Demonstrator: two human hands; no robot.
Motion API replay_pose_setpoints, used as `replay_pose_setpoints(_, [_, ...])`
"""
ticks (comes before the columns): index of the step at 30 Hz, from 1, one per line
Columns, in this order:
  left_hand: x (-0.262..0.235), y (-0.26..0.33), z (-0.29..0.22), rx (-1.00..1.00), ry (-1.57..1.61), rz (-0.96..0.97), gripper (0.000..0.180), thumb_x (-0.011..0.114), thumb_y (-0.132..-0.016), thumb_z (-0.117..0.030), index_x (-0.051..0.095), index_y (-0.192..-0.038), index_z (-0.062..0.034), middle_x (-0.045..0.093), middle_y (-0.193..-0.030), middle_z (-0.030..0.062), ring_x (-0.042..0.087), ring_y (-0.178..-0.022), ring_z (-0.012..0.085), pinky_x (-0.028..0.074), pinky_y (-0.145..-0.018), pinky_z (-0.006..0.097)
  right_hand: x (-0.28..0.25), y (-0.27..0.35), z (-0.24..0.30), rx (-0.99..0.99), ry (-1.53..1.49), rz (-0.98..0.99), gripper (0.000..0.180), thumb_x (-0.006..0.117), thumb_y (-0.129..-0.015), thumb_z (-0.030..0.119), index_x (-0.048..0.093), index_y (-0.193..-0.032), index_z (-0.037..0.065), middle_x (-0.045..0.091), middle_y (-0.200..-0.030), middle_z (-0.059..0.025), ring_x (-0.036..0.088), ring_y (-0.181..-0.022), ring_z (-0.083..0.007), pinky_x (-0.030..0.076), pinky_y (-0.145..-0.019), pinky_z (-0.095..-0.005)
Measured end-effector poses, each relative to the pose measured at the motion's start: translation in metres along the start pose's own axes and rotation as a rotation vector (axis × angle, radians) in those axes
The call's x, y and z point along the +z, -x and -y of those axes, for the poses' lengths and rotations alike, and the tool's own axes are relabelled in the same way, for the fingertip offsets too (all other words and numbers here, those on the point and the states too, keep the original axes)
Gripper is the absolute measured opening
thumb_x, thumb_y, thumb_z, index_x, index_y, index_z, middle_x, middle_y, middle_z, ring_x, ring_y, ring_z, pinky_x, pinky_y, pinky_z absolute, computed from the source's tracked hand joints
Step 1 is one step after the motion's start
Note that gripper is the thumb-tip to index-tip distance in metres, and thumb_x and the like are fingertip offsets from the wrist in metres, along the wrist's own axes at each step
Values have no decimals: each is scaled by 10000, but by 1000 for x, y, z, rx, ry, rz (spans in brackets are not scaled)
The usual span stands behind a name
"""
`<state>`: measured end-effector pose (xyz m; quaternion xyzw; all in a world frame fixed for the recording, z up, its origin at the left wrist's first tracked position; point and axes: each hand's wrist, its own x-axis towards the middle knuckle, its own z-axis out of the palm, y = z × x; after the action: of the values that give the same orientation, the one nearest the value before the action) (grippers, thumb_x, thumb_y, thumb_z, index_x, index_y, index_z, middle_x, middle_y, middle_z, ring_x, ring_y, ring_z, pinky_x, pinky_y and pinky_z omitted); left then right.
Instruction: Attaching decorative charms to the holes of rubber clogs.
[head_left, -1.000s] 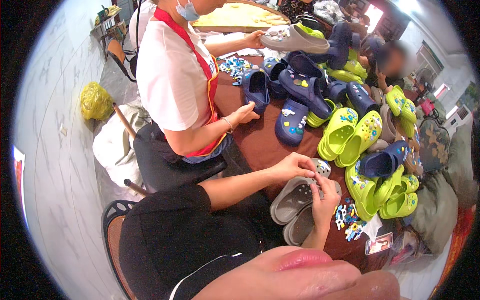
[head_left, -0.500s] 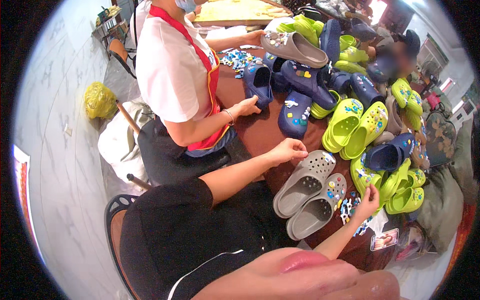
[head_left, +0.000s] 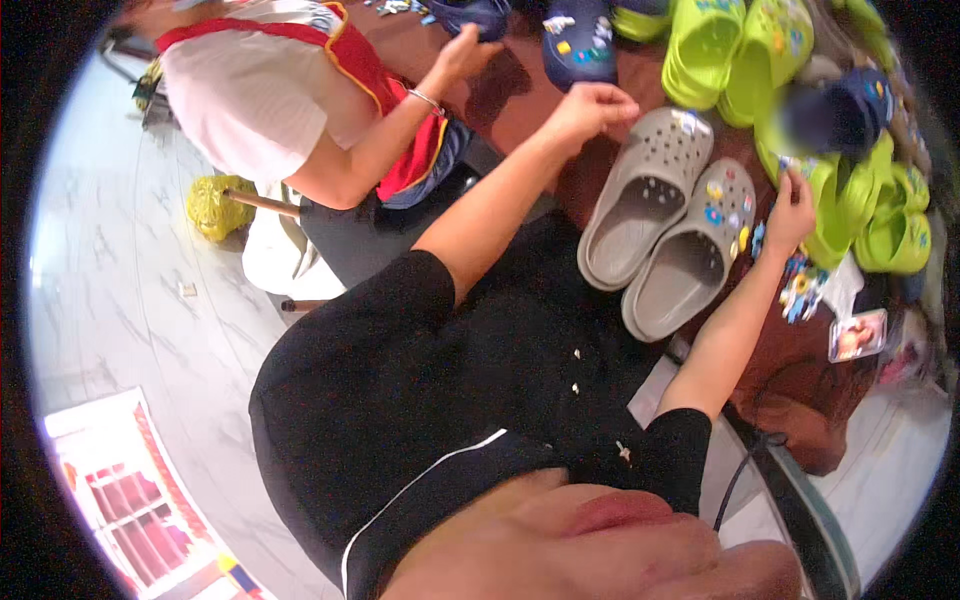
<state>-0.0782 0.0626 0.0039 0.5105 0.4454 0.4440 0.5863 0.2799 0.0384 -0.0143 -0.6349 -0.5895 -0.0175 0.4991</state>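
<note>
Two grey clogs lie side by side before me. The left grey clog [head_left: 630, 225] has a few pale charms at its toe; the right grey clog [head_left: 672, 290] carries several colourful charms. My left hand [head_left: 590, 112] hovers by the left clog's toe, thumb and fingers pinched together; anything between them is too small to make out. My right hand [head_left: 793, 212], fingers also pinched, is beside the right clog, between it and the green clogs [head_left: 828, 215]. What it holds, if anything, is hidden. Just below that hand lies a pile of loose charms [head_left: 800, 292].
Green clogs [head_left: 695, 55] and a navy clog [head_left: 580, 50] with charms stand at the far side of the brown table [head_left: 520, 95]. A photo card [head_left: 858, 335] lies at the right. At the left, a person in a red apron [head_left: 405, 165] handles another navy clog [head_left: 470, 15].
The view has tilted, so the table and shoes sit higher and farther right in the picture. Both hands keep nearly the same places about the grey clogs.
</note>
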Motion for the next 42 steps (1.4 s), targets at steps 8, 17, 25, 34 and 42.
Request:
replay_pose_setpoints(8, [28,-10,0,44,-163,27,195,795,-791,-186,758,-888,-20,720,-807,34,623,-712,110,498,-681,287,-5,17,13,43,-76,-14,206,646,-908,137,707,-1059,11,729,-988,-117,686,-922,-203,505,-850,-320])
replay_pose_setpoints(17, [31,-18,5,148,-440,73,212,836,-737,-202,756,-809,-18,706,-717,67,605,-642,100,486,-614,283,-1,20,26,44,-42,48,204,646,-894,148,709,-1055,39,721,-997,-138,695,-915,-255,513,-826,-338])
replay_pose_setpoints(25, [31,-20,2,72,-408,1,248,873,-702,-190,737,-816,-16,683,-733,41,594,-675,95,482,-641,269,4,18,32,12,-65,108,192,642,-892,157,711,-1032,46,717,-984,-141,687,-915,-287,511,-829,-353])
replay_pose_setpoints(34, [31,-17,7,14,-129,63,210,847,-733,-140,735,-857,-14,685,-772,29,591,-723,107,469,-691,272,6,22,31,5,-70,149,202,629,-900,158,706,-1041,36,713,-1002,-143,683,-926,-285,508,-829,-356])
replay_pose_setpoints(42, [34,-18,6,-46,-176,114,269,842,-728,-136,734,-949,-27,712,-874,71,624,-803,140,479,-769,304,5,27,32,52,-97,175,200,625,-903,158,703,-1045,40,712,-990,-140,681,-909,-288,508,-823,-359])
